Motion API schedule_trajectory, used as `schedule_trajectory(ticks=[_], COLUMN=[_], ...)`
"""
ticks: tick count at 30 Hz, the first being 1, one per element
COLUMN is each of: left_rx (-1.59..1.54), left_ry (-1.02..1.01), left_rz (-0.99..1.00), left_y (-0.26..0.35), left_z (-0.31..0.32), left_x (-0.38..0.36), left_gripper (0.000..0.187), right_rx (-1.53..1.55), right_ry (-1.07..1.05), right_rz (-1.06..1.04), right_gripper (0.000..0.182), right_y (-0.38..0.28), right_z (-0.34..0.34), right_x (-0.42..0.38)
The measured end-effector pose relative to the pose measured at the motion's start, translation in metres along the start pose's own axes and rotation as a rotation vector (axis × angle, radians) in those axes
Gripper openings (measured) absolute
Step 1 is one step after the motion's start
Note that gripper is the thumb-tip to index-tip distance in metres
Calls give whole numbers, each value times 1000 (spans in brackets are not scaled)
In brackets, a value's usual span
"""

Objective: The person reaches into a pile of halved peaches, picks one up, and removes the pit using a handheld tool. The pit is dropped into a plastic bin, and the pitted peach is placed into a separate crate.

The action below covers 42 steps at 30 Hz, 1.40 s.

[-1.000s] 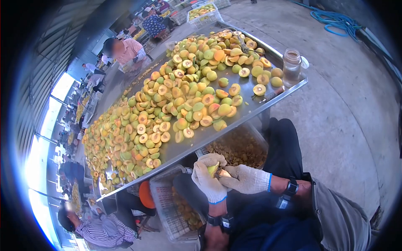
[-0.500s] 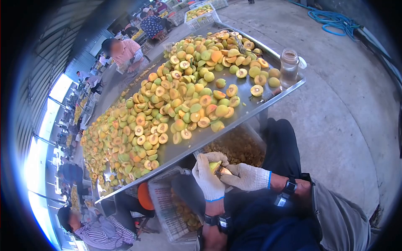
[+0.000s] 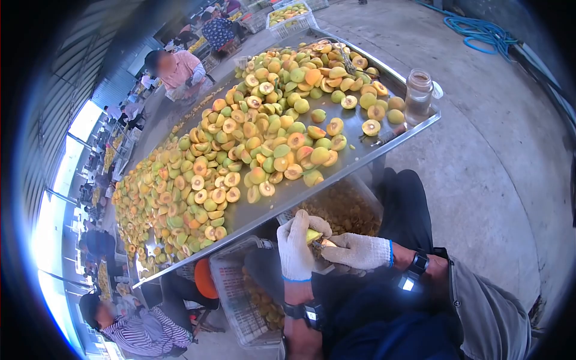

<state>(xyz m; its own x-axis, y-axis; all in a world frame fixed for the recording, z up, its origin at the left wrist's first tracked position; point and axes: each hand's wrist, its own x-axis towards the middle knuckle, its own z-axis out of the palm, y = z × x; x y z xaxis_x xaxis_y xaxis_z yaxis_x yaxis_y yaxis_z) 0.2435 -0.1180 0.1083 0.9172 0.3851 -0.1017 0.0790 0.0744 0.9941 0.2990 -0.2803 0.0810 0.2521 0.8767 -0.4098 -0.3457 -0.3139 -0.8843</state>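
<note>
My left hand [image 3: 296, 249], in a white knit glove, is closed around a yellow-green peach piece [image 3: 312, 235] above my lap. Close against it, my gloved right hand [image 3: 361, 251] is closed, its fingertips meeting the fruit. A small pale-tipped object [image 3: 327, 243] shows between its thumb and fingers; I cannot make out what it is. Beyond both hands, a heap of halved peaches [image 3: 258, 141], yellow, green and orange, covers much of the metal table [image 3: 252, 214]. Several halves show their pits.
A clear bottle [image 3: 418, 99] stands at the table's right corner. Under the edge sits a bin of brownish scraps [image 3: 345, 210], with a white plastic basket [image 3: 231, 300] to its left. Co-workers [image 3: 177, 72] sit around. A blue hose [image 3: 480, 33] lies coiled on the floor.
My hands have drawn slightly apart, with the right one shifting a little to the right. The left still holds the peach piece. The heap looks the same.
</note>
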Motion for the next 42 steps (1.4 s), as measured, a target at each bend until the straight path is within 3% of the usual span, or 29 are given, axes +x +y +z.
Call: schedule_trajectory(ticks=[2, 4, 6, 11, 13, 14, 16, 20, 22, 35, 37, 42], left_rx=[32, 64, -139, -270, -241, -242, -193, -152, -141, -44, -112, 22], left_ry=[31, 63, 341, 433, 457, 459, 503, 416, 373, 341, 351, 342], left_rz=[25, 49, 108, 117, 94, 94, 57, 41, 219, 314, 312, 403], left_y=[0, -5, -22, -35, -34, -32, -30, -41, -48, -49, -50, -53], left_z=[1, 6, 14, 14, 14, 15, 15, 7, 4, 7, 7, 3], left_x=[-1, -3, -6, -9, -8, -8, -9, -7, -9, -9, -11, -10], left_gripper=[62, 62, 62, 57, 56, 56, 58, 62, 63, 63, 50, 49], right_rx=[9, -38, -74, -226, -253, -254, -99, -166, -87, -89, -66, 1], right_ry=[21, 174, 168, 200, 317, 315, 165, 144, 153, 114, 91, 75], right_rz=[22, -23, -52, -100, -333, -332, 16, 0, -12, 125, 109, 124], right_gripper=[54, 53, 52, 49, 47, 47, 48, 48, 46, 50, 53, 57], right_y=[-2, -7, -3, 18, 21, 20, -5, -3, -4, -21, -13, -15], right_z=[6, 15, 16, 17, 22, 21, 20, 19, 24, 22, 21, 21], right_x=[0, 0, 6, 24, 28, 25, 13, 14, 14, 2, 6, 6])
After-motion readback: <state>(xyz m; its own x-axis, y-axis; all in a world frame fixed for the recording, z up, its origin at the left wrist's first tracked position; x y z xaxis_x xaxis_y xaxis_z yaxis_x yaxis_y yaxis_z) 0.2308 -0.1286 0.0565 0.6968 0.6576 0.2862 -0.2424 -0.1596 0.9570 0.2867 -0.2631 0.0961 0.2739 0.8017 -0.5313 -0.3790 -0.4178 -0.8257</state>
